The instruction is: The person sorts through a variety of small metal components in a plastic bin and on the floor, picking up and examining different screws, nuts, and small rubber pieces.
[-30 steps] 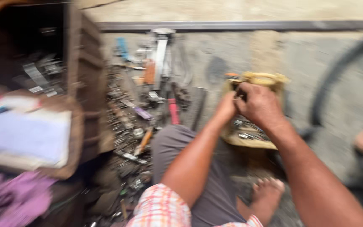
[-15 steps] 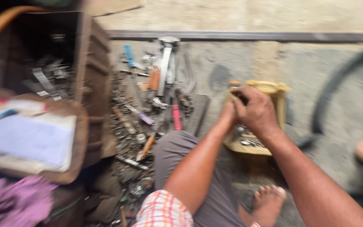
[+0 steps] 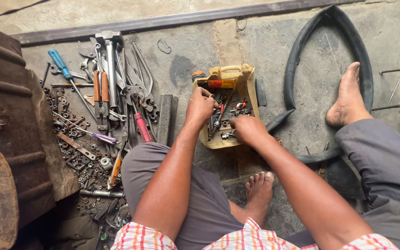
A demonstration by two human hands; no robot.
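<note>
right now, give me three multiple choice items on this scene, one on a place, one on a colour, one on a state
1. Where is the yellow box?
A. on the ground in front of the person
B. on the trunk
C. inside the tube

2. What colour is the handle of the screwdriver at far left?
A. red
B. blue
C. green

3. What are the hands doing?
A. resting on the knees
B. holding the hammer
C. at the box

Answers: 1 A, it sits on the floor between the tools and the tube. 2 B, the handle is blue. 3 C, the left hand and right hand are both over its small parts.
</note>
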